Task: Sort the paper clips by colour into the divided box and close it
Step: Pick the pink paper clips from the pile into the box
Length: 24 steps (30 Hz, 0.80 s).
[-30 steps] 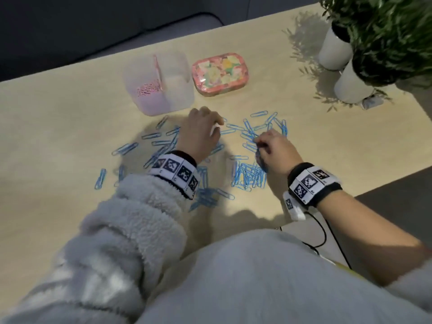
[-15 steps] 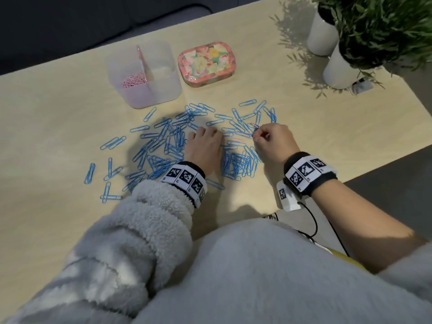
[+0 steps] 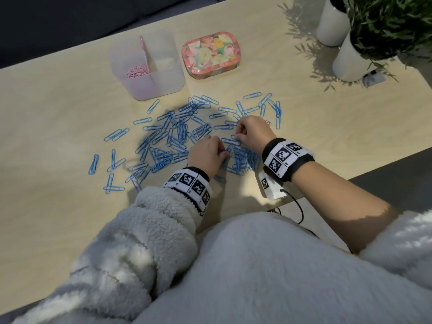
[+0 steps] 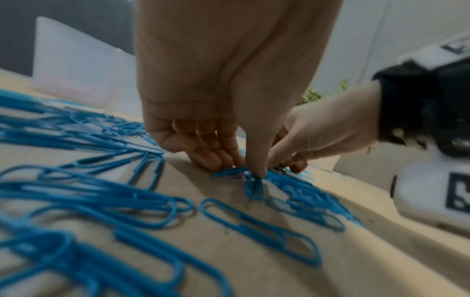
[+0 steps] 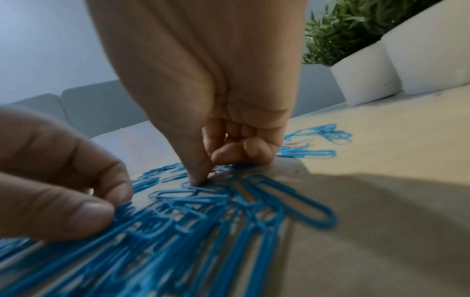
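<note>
Many blue paper clips [image 3: 177, 134] lie strewn over the wooden table. The translucent divided box [image 3: 163, 80] stands open at the back, with pink clips [image 3: 137, 71] in its left compartment; its right one looks empty. My left hand [image 3: 223, 153] pinches a few blue clips [image 4: 254, 184] between thumb and curled fingers at the near pile [image 3: 243, 160]. Just beyond it, my right hand [image 3: 237, 134] has its fingers curled and its thumb tip [image 5: 201, 179] down on a clip, which it pinches. One pale pink clip [image 3: 268, 122] lies beside the right hand.
A floral tin lid [image 3: 211, 54] lies right of the box. Two white plant pots [image 3: 348, 59] stand at the back right, with a small dark object [image 3: 372, 78] at their foot. The table's front edge runs close under my right wrist, where a cable [image 3: 297, 206] hangs.
My left hand has drawn back from near the box to the near pile and now pinches clips. The right hand has stayed at the pile's far side. The hands have come together.
</note>
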Each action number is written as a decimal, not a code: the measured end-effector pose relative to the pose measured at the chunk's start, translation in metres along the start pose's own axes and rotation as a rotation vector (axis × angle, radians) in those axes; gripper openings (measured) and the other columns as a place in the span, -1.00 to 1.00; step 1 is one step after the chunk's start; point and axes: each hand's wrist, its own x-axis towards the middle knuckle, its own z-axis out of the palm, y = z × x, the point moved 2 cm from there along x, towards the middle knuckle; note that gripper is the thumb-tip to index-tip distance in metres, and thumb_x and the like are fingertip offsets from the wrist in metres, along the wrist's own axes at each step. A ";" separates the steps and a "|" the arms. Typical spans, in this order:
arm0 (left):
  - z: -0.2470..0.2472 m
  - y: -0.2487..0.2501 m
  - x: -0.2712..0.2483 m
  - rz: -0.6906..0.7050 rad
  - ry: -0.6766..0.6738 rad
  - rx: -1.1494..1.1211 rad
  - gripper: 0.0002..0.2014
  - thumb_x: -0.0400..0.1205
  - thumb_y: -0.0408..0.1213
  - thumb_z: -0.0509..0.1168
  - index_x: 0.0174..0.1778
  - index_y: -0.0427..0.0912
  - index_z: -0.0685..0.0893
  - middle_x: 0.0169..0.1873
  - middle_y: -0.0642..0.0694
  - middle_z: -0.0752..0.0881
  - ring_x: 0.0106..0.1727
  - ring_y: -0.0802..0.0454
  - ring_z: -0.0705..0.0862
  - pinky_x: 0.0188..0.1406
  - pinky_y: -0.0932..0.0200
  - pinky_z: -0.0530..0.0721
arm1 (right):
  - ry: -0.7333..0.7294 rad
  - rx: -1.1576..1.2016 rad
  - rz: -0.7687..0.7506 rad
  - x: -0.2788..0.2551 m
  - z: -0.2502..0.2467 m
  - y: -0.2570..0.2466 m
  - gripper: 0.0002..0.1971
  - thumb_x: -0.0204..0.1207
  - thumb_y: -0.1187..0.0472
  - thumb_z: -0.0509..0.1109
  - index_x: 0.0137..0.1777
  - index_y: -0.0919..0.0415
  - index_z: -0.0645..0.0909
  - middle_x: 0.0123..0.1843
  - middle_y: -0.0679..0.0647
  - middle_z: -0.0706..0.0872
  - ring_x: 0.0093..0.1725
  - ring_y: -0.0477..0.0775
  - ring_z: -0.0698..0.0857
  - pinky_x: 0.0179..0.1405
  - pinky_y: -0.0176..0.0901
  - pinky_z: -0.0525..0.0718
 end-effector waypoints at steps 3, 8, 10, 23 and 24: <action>-0.003 -0.005 0.004 -0.085 -0.051 -0.166 -0.85 0.56 -0.18 0.36 -0.10 -0.20 0.65 -0.09 -0.15 0.68 0.01 -0.10 0.64 0.01 0.06 0.56 | 0.060 0.105 -0.024 -0.001 -0.005 0.005 -0.92 0.43 0.35 0.31 -0.26 0.23 0.60 -0.28 0.13 0.66 -0.25 0.11 0.61 -0.22 -0.18 0.53; -0.022 -0.022 0.011 -0.183 0.009 -0.469 -0.93 0.55 -0.29 0.37 -0.13 -0.20 0.65 -0.28 -0.07 0.66 -0.15 -0.02 0.62 -0.10 0.14 0.59 | 0.196 0.435 0.111 -0.002 -0.022 0.040 -0.80 0.50 0.49 0.18 -0.01 0.35 0.61 -0.31 -0.02 0.61 -0.59 -0.41 0.54 -0.52 -0.59 0.48; -0.030 -0.027 0.012 -0.180 0.062 -0.459 -0.85 0.55 -0.29 0.37 -0.02 -0.25 0.69 -0.18 -0.15 0.71 -0.11 -0.03 0.65 -0.03 0.14 0.62 | 0.210 0.446 0.181 -0.002 -0.025 0.052 -0.79 0.48 0.45 0.18 -0.08 0.33 0.65 -0.33 -0.04 0.64 -0.58 -0.42 0.57 -0.39 -0.47 0.56; -0.007 -0.015 -0.003 0.111 0.092 0.119 -0.83 0.57 -0.12 0.32 -0.02 -0.11 0.68 -0.04 -0.12 0.70 0.07 -0.17 0.61 0.06 -0.03 0.51 | 0.219 0.095 0.062 -0.011 -0.019 0.028 -0.90 0.39 0.17 0.41 -0.11 0.08 0.69 -0.13 0.04 0.73 -0.04 0.13 0.68 0.01 -0.05 0.61; -0.006 -0.014 -0.004 0.111 0.073 0.109 -0.84 0.58 -0.15 0.31 -0.02 -0.14 0.68 -0.03 -0.14 0.69 0.08 -0.18 0.62 0.08 -0.04 0.52 | 0.213 0.053 0.052 -0.010 -0.018 0.025 -0.89 0.40 0.16 0.41 -0.09 0.08 0.68 -0.06 0.05 0.73 0.01 0.15 0.68 0.03 -0.06 0.58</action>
